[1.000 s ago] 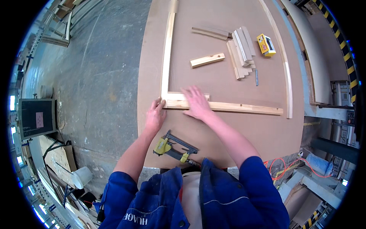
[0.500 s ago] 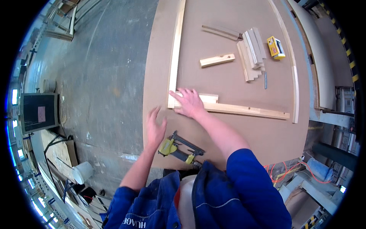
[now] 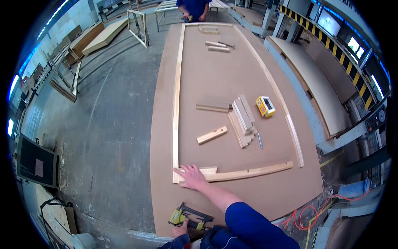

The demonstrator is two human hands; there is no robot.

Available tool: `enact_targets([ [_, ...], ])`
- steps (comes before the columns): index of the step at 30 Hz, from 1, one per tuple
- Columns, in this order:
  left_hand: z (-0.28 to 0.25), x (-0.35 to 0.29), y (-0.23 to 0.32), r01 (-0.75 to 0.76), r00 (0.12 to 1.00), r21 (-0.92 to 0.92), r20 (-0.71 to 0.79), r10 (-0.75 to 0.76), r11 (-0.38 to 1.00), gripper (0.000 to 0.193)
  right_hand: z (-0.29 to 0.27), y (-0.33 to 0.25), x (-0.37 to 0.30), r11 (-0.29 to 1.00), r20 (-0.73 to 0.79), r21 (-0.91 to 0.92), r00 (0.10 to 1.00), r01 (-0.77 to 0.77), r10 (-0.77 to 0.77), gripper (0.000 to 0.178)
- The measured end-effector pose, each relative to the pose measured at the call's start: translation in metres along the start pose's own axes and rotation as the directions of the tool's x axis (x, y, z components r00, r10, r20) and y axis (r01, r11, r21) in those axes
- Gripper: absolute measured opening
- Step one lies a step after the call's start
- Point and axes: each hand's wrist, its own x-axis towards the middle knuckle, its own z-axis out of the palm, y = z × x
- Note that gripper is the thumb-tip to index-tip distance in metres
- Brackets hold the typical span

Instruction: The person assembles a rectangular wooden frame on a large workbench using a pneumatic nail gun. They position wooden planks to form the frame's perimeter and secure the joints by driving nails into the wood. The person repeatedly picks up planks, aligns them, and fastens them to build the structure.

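Note:
My right hand point(image 3: 192, 177) lies with fingers spread over the near left corner of a wooden frame, holding the pieces down. Under it the long left strip point(image 3: 177, 103) meets the near crosspiece point(image 3: 257, 171), and a short wooden block point(image 3: 209, 170) lies against the crosspiece's inner side. Close to my body, my left hand point(image 3: 180, 229) is closed around a green and black pneumatic stapler point(image 3: 178, 216), partly hidden by it. The stapler is at the near edge of the large brown board point(image 3: 265, 195).
A stack of wooden blocks point(image 3: 241, 118), a loose block point(image 3: 212, 135), a yellow box point(image 3: 265, 106) and a thin metal rod point(image 3: 260, 141) lie inside the frame. The right strip point(image 3: 273, 76) runs lengthwise. Another person point(image 3: 194, 8) stands at the far end. An orange hose point(image 3: 304, 220) lies at right.
My left hand has come down from beside the frame corner and taken hold of the stapler. My right hand stays on the corner. The view has tilted up, showing the board's far end.

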Motion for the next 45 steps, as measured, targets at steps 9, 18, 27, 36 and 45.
enact_targets([
  [9,0.002,-0.031,0.062,0.085,0.996,-0.718,0.073,-0.048,0.691,0.033,0.001,-0.003,0.002,0.999,-0.007,-0.031,1.0,-0.022,0.022,0.093],
  [18,-0.147,0.039,0.205,-0.12,0.934,-0.874,0.061,0.352,0.471,0.021,0.023,0.005,0.01,0.999,-0.065,0.038,0.998,-0.008,0.011,0.087],
  [27,-0.107,0.021,0.247,-0.566,0.822,0.101,0.143,0.551,0.818,0.03,0.007,0.004,0.007,0.998,-0.093,0.069,0.996,0.0,0.006,0.087],
  [36,-0.084,0.031,0.248,-0.587,0.809,0.23,0.122,0.576,0.776,0.035,0.014,0.007,0.005,0.995,-0.185,0.096,0.983,0.034,-0.016,0.09],
  [45,-0.076,0.027,0.244,-0.622,0.78,0.252,0.118,0.614,0.742,0.035,0.013,0.007,0.005,0.992,-0.193,0.12,0.981,0.038,-0.014,0.087],
])
